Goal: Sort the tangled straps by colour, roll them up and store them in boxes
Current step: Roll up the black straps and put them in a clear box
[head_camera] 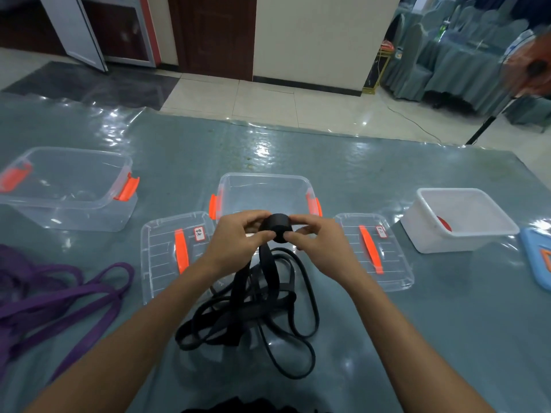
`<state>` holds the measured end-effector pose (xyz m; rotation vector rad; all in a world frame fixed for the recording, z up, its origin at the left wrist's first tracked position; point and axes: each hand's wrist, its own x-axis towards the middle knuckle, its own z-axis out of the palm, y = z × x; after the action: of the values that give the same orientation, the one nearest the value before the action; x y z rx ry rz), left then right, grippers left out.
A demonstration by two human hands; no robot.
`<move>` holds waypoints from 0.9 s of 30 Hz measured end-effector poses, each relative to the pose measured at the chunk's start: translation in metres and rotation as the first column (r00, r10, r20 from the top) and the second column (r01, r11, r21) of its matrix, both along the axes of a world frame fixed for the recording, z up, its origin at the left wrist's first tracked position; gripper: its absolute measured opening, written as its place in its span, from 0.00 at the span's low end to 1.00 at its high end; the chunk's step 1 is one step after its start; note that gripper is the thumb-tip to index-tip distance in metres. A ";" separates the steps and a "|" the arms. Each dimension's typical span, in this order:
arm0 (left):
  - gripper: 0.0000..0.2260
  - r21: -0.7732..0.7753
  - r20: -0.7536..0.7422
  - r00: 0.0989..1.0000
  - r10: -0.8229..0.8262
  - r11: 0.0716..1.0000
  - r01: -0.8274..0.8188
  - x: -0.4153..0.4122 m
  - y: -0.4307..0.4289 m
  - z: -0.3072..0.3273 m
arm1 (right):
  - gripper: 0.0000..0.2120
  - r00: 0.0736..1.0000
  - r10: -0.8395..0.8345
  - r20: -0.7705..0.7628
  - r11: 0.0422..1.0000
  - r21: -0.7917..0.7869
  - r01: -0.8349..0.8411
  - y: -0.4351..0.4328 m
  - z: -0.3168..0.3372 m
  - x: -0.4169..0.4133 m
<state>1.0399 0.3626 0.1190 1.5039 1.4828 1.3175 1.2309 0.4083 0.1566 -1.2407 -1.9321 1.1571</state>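
Observation:
A small tight roll of black strap (278, 228) is held above the table between both hands. My left hand (238, 238) pinches it from the left, and my right hand (316, 242) pinches it from the right. The rest of the black strap (256, 311) hangs down from the roll into a loose tangle on the table below. A heap of purple strap (56, 296) lies at the left edge. Behind my hands stands a clear box with orange clips (265, 192); a second clear box (65, 186) sits far left.
Two clear lids with orange handles lie flat, one lid (173, 248) left of my hands, the other lid (375, 248) right. A white tub (459, 219) holding something red stands at the right, with a blue lid (536, 257) beside it. The table's far edge borders tiled floor.

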 end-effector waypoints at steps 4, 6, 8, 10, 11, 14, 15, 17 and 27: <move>0.12 0.040 -0.314 0.941 -0.129 0.988 0.149 -0.006 0.008 0.025 | 0.15 0.983 0.101 0.152 0.989 0.093 -0.116 0.007 0.016 0.001; 0.13 0.028 -0.214 0.971 -0.103 0.993 0.112 -0.006 0.011 0.033 | 0.13 0.991 0.102 0.086 0.993 0.058 -0.107 0.010 0.021 0.001; 0.15 0.007 0.011 1.000 -0.020 1.000 0.020 -0.001 0.011 0.038 | 0.12 0.990 0.065 -0.125 0.996 -0.047 -0.071 0.012 0.023 0.000; 0.16 0.014 0.204 0.978 0.042 0.999 -0.046 0.006 0.010 0.039 | 0.12 0.934 0.024 -0.357 0.984 -0.155 -0.085 0.011 0.022 0.000; 0.17 0.021 0.260 0.964 0.054 0.998 -0.061 0.009 0.010 0.039 | 0.12 0.896 0.005 -0.444 0.974 -0.199 -0.104 0.011 0.020 -0.001; 0.17 0.009 0.383 0.923 0.042 0.999 -0.050 0.015 0.007 0.033 | 0.12 0.780 -0.091 -0.620 0.933 -0.327 -0.151 0.009 0.013 -0.004; 0.16 -0.005 0.410 0.911 0.042 0.999 -0.044 0.017 0.006 0.030 | 0.12 0.750 -0.130 -0.648 0.917 -0.366 -0.157 0.009 0.011 -0.005; 0.16 -0.029 0.434 0.900 0.049 0.999 -0.041 0.018 0.003 0.027 | 0.12 0.733 -0.161 -0.661 0.904 -0.397 -0.160 0.009 0.006 -0.007; 0.13 -0.041 0.121 0.993 0.011 0.999 -0.006 0.003 0.005 0.031 | 0.14 0.997 -0.018 -0.073 0.999 0.030 0.020 0.009 0.013 -0.001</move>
<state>1.0430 0.3680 0.1497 1.3684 1.4318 1.3518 1.2297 0.4174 0.1693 -1.1820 -1.8742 1.1426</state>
